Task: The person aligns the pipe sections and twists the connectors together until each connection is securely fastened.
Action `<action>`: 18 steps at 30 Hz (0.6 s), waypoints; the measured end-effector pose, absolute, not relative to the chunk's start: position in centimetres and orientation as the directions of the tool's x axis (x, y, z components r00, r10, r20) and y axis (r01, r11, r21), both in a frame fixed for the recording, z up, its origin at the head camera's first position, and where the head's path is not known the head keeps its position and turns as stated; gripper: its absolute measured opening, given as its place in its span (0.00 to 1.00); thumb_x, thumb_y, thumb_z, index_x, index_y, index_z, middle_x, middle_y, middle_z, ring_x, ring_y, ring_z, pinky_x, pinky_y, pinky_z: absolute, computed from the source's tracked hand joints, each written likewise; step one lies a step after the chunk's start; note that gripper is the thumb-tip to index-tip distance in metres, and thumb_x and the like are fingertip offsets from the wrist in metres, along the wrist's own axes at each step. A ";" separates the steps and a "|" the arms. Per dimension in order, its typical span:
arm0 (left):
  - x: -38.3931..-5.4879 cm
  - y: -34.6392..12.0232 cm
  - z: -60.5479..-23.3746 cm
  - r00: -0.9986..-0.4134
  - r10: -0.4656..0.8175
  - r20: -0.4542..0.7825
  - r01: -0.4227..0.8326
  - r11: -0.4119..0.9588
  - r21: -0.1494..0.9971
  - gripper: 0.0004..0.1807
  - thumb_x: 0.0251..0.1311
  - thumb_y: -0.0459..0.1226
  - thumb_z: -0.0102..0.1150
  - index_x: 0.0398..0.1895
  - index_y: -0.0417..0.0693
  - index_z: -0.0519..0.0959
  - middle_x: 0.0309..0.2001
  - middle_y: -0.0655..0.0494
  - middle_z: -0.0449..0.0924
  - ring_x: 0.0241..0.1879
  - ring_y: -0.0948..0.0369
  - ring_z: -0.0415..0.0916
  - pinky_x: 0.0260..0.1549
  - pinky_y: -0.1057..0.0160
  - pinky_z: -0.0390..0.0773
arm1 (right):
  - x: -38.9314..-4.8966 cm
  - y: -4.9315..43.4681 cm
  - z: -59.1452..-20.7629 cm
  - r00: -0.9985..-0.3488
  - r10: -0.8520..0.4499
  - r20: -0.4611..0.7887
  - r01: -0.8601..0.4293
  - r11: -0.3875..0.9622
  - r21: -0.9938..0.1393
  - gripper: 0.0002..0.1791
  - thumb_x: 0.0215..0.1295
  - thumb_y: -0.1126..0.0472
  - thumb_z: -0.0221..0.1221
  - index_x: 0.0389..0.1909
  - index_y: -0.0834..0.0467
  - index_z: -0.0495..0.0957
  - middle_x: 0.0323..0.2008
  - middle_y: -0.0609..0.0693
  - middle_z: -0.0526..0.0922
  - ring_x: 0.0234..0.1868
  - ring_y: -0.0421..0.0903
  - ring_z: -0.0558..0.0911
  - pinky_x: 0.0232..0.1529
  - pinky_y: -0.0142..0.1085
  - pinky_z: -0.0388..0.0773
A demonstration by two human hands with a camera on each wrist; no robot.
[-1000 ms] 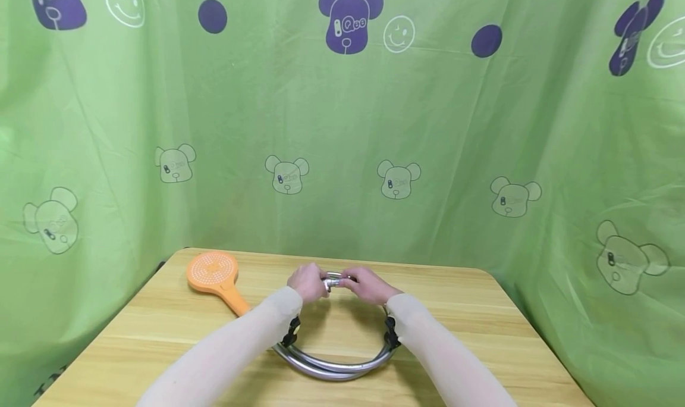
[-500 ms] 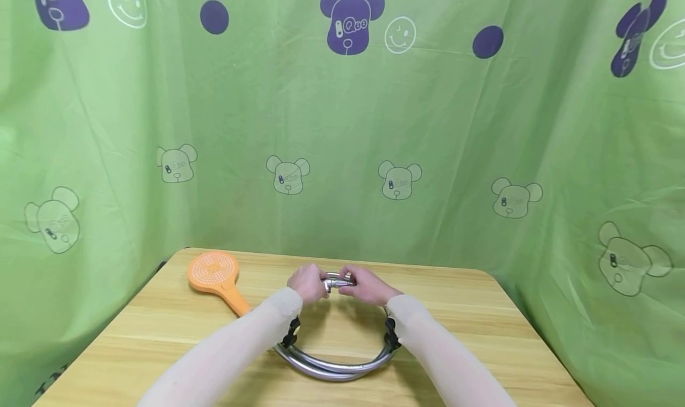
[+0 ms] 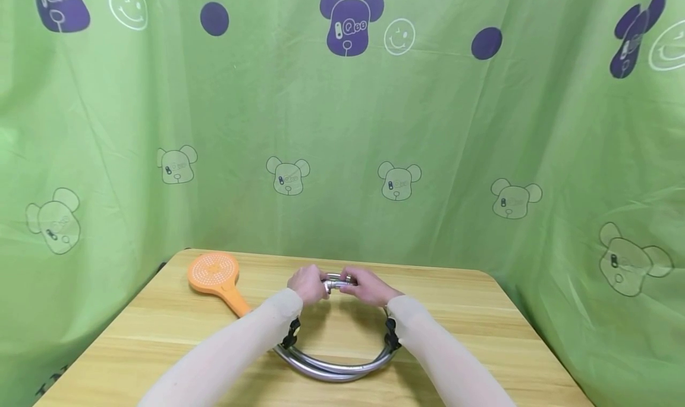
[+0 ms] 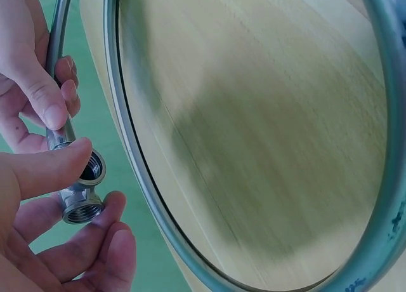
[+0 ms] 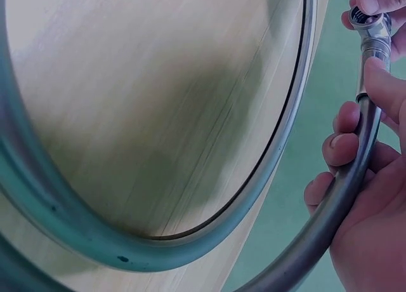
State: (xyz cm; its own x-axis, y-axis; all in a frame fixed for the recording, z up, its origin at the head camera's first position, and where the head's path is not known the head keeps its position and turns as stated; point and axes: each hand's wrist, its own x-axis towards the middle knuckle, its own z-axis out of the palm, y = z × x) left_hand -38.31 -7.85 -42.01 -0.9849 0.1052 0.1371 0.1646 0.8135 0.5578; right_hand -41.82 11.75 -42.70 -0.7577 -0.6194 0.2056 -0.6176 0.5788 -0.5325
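Observation:
My left hand point(image 3: 307, 283) pinches a small metal tee fitting point(image 4: 82, 206) between thumb and fingers. Two round, internally threaded openings of the fitting show in the left wrist view. From the other side, my right hand point(image 3: 369, 286) grips the end of a grey shower hose point(image 5: 339, 206), its thumb near the metal collar point(image 5: 375, 47). The collar meets the fitting in line; how far it is threaded in cannot be seen. Both hands are above the far half of the table. An orange shower head point(image 3: 213, 271) lies face up to the left, its handle partly behind the left sleeve.
The rest of the hose lies in loops point(image 3: 337, 372) on the wooden table point(image 3: 481, 329), between and below the forearms. A green curtain point(image 3: 342, 115) with bear prints stands behind the table and along both sides. Black straps point(image 3: 291, 332) sit at the wrists.
My right fingers and thumb have shifted a little around the hose end, showing more of the metal at the joint. The left hand, shower head and hose loops stay in place.

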 end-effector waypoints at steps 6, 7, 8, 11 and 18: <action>-38.2 -7.7 -41.9 -0.987 0.094 0.131 0.152 0.815 0.559 0.21 0.42 0.33 0.77 0.44 0.54 0.88 0.36 0.55 0.86 0.30 0.58 0.74 0.31 0.59 0.73 | -41.7 11.8 -42.6 -0.751 -0.635 0.184 -0.622 0.585 -0.522 0.05 0.72 0.59 0.59 0.40 0.57 0.80 0.30 0.50 0.79 0.30 0.41 0.72 0.31 0.34 0.72; -38.2 -7.7 -41.9 -0.987 0.093 0.130 0.151 0.815 0.559 0.21 0.42 0.33 0.78 0.45 0.54 0.88 0.37 0.54 0.86 0.30 0.58 0.74 0.31 0.59 0.74 | -41.7 11.8 -42.6 -0.749 -0.637 0.181 -0.622 0.583 -0.523 0.06 0.72 0.59 0.58 0.41 0.58 0.80 0.30 0.50 0.78 0.29 0.41 0.71 0.31 0.34 0.71; -38.2 -7.7 -41.9 -0.987 0.093 0.129 0.150 0.815 0.560 0.21 0.42 0.33 0.78 0.44 0.54 0.88 0.36 0.54 0.86 0.30 0.58 0.74 0.31 0.59 0.74 | -41.7 11.8 -42.6 -0.748 -0.639 0.180 -0.624 0.582 -0.522 0.08 0.73 0.59 0.58 0.41 0.59 0.81 0.30 0.50 0.78 0.29 0.41 0.71 0.30 0.33 0.71; -38.3 -7.8 -42.0 -0.987 0.094 0.130 0.151 0.816 0.558 0.20 0.41 0.33 0.78 0.43 0.54 0.89 0.35 0.55 0.86 0.30 0.58 0.74 0.30 0.59 0.74 | -41.7 11.8 -42.6 -0.752 -0.637 0.172 -0.618 0.588 -0.522 0.10 0.73 0.58 0.57 0.43 0.61 0.82 0.29 0.50 0.78 0.29 0.40 0.71 0.29 0.33 0.70; -38.1 -7.9 -41.9 -0.985 0.107 0.139 0.167 0.819 0.549 0.19 0.43 0.34 0.77 0.43 0.56 0.89 0.36 0.56 0.86 0.30 0.58 0.74 0.30 0.58 0.73 | -41.7 11.6 -42.7 -0.779 -0.599 0.184 -0.585 0.590 -0.556 0.07 0.67 0.62 0.64 0.41 0.57 0.76 0.30 0.49 0.77 0.30 0.42 0.73 0.31 0.35 0.73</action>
State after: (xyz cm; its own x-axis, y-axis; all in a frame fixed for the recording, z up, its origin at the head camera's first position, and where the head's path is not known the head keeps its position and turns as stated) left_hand -38.12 -7.94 -41.91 -0.9845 0.1071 0.1388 0.1665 0.8188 0.5494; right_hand -41.70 11.60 -42.75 -0.7793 -0.5989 0.1843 -0.5850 0.5900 -0.5564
